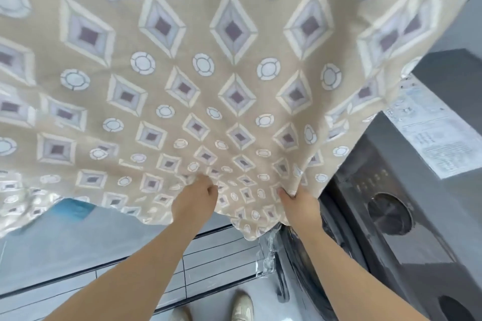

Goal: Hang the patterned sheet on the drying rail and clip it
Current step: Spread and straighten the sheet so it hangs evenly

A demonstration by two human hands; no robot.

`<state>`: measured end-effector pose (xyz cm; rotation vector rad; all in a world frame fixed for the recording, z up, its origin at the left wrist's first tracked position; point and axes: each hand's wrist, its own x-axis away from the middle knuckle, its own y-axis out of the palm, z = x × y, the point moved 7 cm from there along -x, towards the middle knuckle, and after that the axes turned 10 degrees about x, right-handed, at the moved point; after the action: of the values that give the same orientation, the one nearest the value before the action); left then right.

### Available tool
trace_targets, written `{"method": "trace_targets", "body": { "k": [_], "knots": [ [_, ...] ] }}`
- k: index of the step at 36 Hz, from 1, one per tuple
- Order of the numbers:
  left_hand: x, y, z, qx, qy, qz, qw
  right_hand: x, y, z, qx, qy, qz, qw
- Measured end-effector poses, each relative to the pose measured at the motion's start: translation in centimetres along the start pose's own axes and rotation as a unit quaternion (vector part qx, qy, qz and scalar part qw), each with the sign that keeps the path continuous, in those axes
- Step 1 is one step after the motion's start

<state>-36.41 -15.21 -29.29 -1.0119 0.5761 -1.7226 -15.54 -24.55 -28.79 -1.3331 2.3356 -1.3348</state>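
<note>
both hands, left hand point(198, 197) and right hand point(296, 199), pinched the sheet point(234, 73) near its bottom edge as it hung ahead, likely being straightened; clipping looked next, though no rail or clips showed.

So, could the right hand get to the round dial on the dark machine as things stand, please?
Probably, as far as the path goes: the dial sits beside the right hand with nothing between. But that hand grips the patterned sheet, so it would need to let go.
</note>
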Motion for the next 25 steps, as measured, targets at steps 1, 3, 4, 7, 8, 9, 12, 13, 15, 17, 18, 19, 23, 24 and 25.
{"method": "trace_targets", "body": {
  "k": [1, 3, 4, 7, 8, 9, 12, 13, 15, 17, 18, 19, 23, 24, 25],
  "knots": [
    [0.4, -0.2, 0.9, 0.028, 0.016, 0.001, 0.999, 0.3, -0.5, -0.3, -0.021, -0.004, -0.011, 1.000],
    [1.3, -1.0, 3.3, 0.098, 0.062, 0.010, 0.993, 0.9, -1.8, -1.0, -0.071, -0.013, -0.020, 0.997],
    [1.8, -1.6, 4.6, 0.126, 0.091, 0.017, 0.988, 1.1, -2.6, -1.4, -0.088, -0.023, -0.017, 0.996],
    [3.4, -3.9, 9.3, 0.185, 0.176, 0.037, 0.966, 1.3, -5.8, -3.0, -0.144, -0.058, 0.027, 0.987],
    [4.1, -4.8, 10.9, 0.202, 0.200, 0.045, 0.958, 1.4, -7.2, -3.6, -0.168, -0.066, 0.055, 0.982],
    [4.7, -5.7, 12.4, 0.218, 0.222, 0.054, 0.949, 1.6, -8.9, -4.3, -0.189, -0.075, 0.092, 0.975],
    [6.6, -8.6, 16.7, 0.265, 0.282, 0.097, 0.917, 2.2, -14.1, -6.1, -0.210, -0.092, 0.211, 0.950],
    [7.2, -9.5, 17.9, 0.274, 0.295, 0.110, 0.909, 2.4, -15.7, -6.6, -0.225, -0.094, 0.242, 0.939],
    [8.1, -10.8, 20.3, 0.282, 0.315, 0.126, 0.897, 2.5, -18.1, -7.3, -0.254, -0.082, 0.272, 0.925],
    [8.4, -11.6, 22.4, 0.254, 0.319, 0.136, 0.903, 2.0, -19.4, -7.9, -0.256, -0.058, 0.247, 0.933],
    [8.5, -11.8, 23.3, 0.225, 0.320, 0.140, 0.910, 1.7, -19.8, -8.3, -0.249, -0.051, 0.223, 0.941],
    [8.4, -11.8, 24.1, 0.194, 0.324, 0.143, 0.915, 1.6, -20.1, -8.8, -0.239, -0.059, 0.200, 0.948],
    [8.5, -12.2, 25.3, 0.166, 0.348, 0.135, 0.913, 1.0, -21.3, -9.3, -0.151, -0.105, 0.205, 0.961],
    [8.5, -12.2, 25.3, 0.174, 0.350, 0.121, 0.912, 0.9, -21.8, -8.6, -0.159, -0.094, 0.220, 0.958],
    [8.5, -12.2, 25.1, 0.177, 0.350, 0.107, 0.914, 1.0, -22.4, -7.9, -0.174, -0.069, 0.244, 0.952]
  ]
}}
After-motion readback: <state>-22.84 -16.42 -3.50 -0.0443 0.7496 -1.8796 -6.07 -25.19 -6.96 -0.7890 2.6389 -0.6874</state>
